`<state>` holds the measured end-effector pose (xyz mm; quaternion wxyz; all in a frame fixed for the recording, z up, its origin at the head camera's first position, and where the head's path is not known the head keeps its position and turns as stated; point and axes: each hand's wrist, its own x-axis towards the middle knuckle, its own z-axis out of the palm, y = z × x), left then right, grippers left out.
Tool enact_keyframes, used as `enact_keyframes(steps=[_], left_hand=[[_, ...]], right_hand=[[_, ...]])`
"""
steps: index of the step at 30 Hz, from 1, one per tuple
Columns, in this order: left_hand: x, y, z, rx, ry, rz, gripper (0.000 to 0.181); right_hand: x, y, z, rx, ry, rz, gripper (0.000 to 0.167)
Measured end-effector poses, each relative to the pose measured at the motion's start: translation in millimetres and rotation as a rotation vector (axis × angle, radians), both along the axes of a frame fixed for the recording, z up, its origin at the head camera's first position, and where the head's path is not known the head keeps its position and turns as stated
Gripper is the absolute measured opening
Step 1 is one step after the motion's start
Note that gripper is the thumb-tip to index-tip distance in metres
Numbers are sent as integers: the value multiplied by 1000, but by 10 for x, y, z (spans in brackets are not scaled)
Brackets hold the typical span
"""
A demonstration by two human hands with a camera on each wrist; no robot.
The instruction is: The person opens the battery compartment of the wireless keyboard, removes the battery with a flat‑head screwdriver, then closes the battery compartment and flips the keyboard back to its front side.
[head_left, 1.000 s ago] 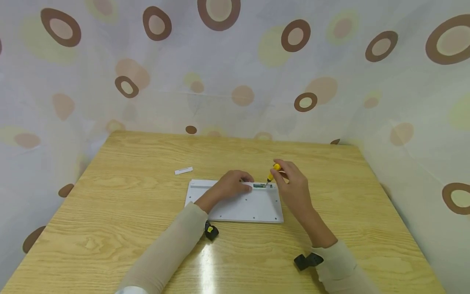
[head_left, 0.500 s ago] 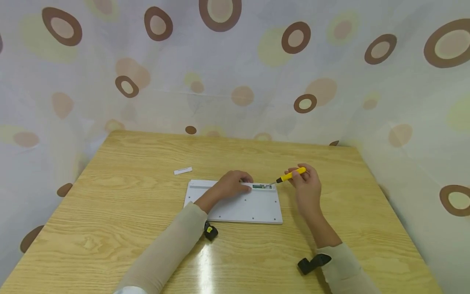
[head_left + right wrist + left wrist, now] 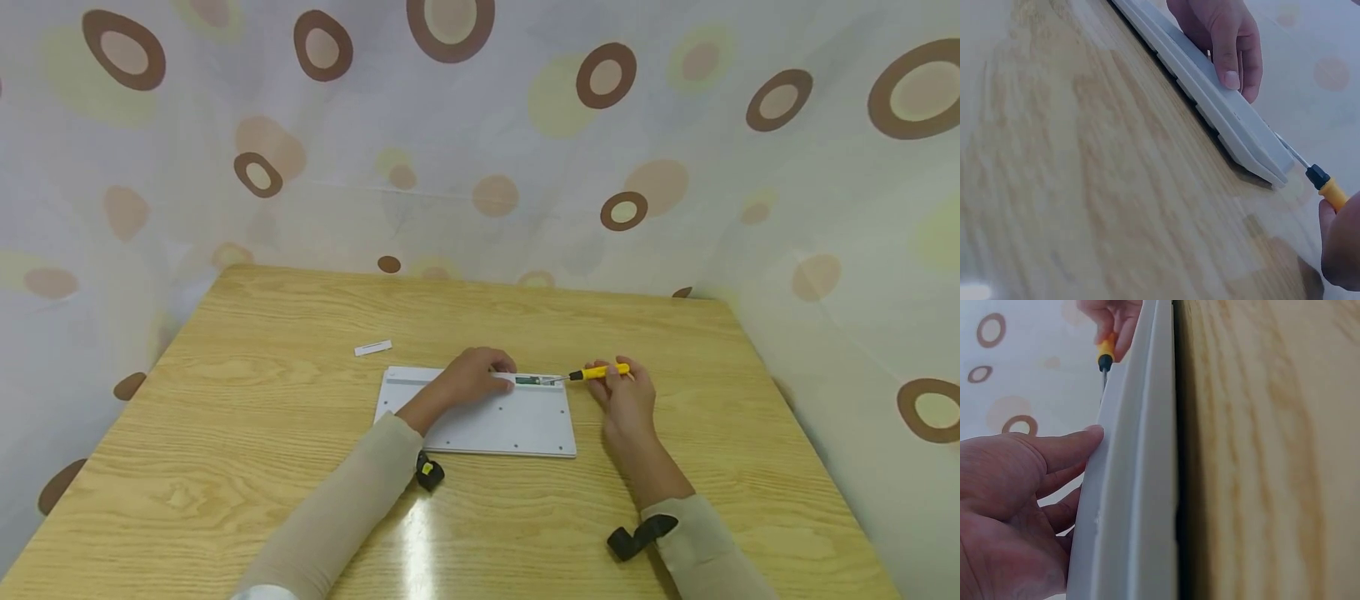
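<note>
Yellow screwdriver [image 3: 600, 372], pinched by the right hand [image 3: 630, 406], reaches the slot [image 3: 528, 381] beside the left hand's [image 3: 471, 377] fingers. Their grip probably steadies the keyboard [image 3: 480, 425].

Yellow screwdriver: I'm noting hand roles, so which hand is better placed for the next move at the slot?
Likely the right hand: it holds the yellow screwdriver, whose tip is at the slot. The left hand holds the white panel, so seems better placed for steadying.
</note>
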<state>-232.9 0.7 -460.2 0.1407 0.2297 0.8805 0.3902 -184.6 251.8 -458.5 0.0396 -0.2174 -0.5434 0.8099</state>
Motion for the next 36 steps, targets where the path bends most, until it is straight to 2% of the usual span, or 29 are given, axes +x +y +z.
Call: enact_keyframes(steps=[10, 25, 30, 36], left_hand=[[3, 13, 20, -7, 0, -12, 26], [-18, -39, -46, -2, 5, -19, 25], [-21, -32, -60, -3, 2, -22, 25], [-18, -26, -48, 1, 3, -24, 25]], right_hand=[[2, 18, -32, -41, 6, -14, 52], [-25, -37, -134, 5, 0, -4, 52], [-17, -37, -126, 9, 3, -20, 52], [-9, 14, -69, -56, 22, -35, 52]])
